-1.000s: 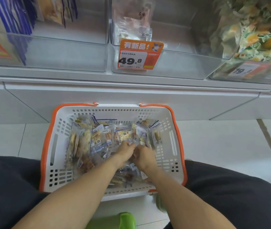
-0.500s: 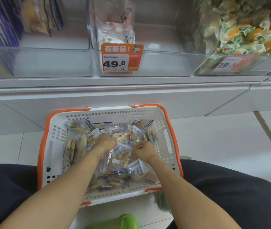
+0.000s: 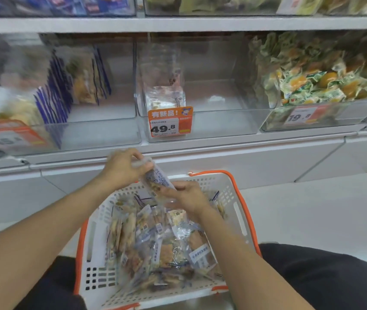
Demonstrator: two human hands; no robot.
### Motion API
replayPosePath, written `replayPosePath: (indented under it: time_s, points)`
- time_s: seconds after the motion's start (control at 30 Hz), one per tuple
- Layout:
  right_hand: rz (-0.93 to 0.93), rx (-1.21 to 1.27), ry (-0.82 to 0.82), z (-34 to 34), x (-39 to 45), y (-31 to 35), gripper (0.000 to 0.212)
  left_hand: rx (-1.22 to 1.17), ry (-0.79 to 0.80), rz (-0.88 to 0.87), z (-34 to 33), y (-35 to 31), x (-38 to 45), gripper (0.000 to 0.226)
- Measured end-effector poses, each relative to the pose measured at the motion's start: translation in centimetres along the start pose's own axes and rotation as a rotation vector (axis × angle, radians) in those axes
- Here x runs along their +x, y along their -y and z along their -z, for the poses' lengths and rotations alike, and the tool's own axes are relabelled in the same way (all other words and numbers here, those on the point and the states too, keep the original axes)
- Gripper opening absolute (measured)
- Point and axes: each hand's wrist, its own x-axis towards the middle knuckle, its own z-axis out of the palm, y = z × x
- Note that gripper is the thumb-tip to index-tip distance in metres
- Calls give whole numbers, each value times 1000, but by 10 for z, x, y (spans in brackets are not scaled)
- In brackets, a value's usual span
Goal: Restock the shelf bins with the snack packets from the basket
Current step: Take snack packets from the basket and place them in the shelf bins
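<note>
A white basket with an orange rim (image 3: 240, 211) sits on the floor between my knees, holding several clear snack packets (image 3: 167, 249). Above its far edge my left hand (image 3: 122, 167) grips the top of a small stack of snack packets (image 3: 158, 182), and my right hand (image 3: 189, 198) holds the stack's lower end. Straight ahead, the middle clear shelf bin (image 3: 211, 126) carries an orange 49.8 price tag (image 3: 170, 121) and holds a few packets of the same kind (image 3: 165, 100) standing at its left side.
The left bin (image 3: 102, 133) holds blue-edged packets along its left part. The right bin (image 3: 316, 121) is piled with green and yellow wrapped sweets. Another shelf row runs above. White floor tiles lie to the right of the basket.
Both hands have risen out of the basket with a stack of packets, toward the shelf. My view has tilted upward, showing more of the bins.
</note>
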Motion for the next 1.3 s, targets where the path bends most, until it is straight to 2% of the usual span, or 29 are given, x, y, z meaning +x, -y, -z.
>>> replayPosePath:
  time_s: [0.03, 0.07, 0.13, 0.2, 0.3, 0.33, 0.4, 0.47, 0.53, 0.6, 0.63, 0.7, 0.73, 0.8, 0.87, 0.93, 1.03, 1.1, 1.2, 1.3]
  points:
    - [107, -21, -61, -11, -1, 5, 18, 30, -92, 46, 9, -5, -7, 50]
    - [205, -60, -101, -23, -4, 10, 18, -3, -106, 87, 17, -11, -16, 66]
    - [344, -168, -121, -44, -13, 15, 19, -350, 99, 196, 32, -23, -38, 82]
    - [415, -302, -114, -58, -23, 19, 30, -666, 275, 208, 41, -24, -54, 80]
    - [457, -448, -58, -70, -30, 24, 37, -751, 251, 92, 56, -1, -57, 31]
    - [465, -433, -52, -72, -31, 28, 32, -768, 281, 81, 62, 7, -56, 28]
    - [458, -403, -113, -74, -32, 38, 24, -807, 379, 54, 75, 23, -52, 51]
    - [402, -380, -154, -73, -33, 51, 38, -788, 399, 30, 84, 30, -52, 64]
    - [322, -271, -89, -74, -34, 64, 60, -726, 281, 23, 90, 31, -51, 54]
    - [337, -215, -63, -78, -35, 73, 71, -642, 74, 2, 95, 28, -49, 35]
    - [382, -224, -86, -82, -35, 76, 69, -601, -22, -38, 97, 27, -48, 35]
    - [556, -286, -165, -93, -36, 80, 49, -506, -205, -138, 102, 27, -45, 45]
    - [668, -328, -202, -99, -36, 83, 38, -471, -299, -187, 105, 25, -45, 36]
    - [900, -422, -290, -110, -34, 95, 30, -354, -466, -297, 114, 21, -44, 7]
    - [1099, -520, -377, -119, -27, 115, 30, -209, -607, -393, 122, 24, -39, 17]
    - [1174, -586, -394, -131, -15, 141, 33, -37, -680, -413, 124, 38, -31, 27]
    - [1015, -622, -373, -156, 14, 177, 18, 222, -674, -347, 124, 52, -22, 34]
    - [840, -699, -373, -170, 44, 194, 16, 340, -665, -336, 122, 56, -18, 22]
    - [594, -838, -354, -185, 96, 216, 16, 349, -705, -351, 122, 57, -12, 3]
    - [446, -907, -387, -198, 145, 224, 19, 275, -742, -357, 119, 61, -7, 2]
